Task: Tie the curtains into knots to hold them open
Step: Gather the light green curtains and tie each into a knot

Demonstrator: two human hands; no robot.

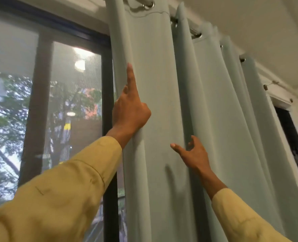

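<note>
Your left hand [130,110] is clutching leading edge of pale green fabric curtain [153,67], fingers curled round fold, index finger pointing toward 12 o'clock. Your right hand [191,152], at 4 o'clock from left hand, is spreading loose fingers at next pleat, grasping nothing; contact unclear. Curtain is hanging from metal rod [195,34] at 1 o'clock, filling right half. Dark-framed window [108,102] is showing at 9 o'clock.

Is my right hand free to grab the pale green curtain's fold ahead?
Probably yes: the right hand is open and empty, right at a fold of the pale green fabric curtain, nothing between.
</note>
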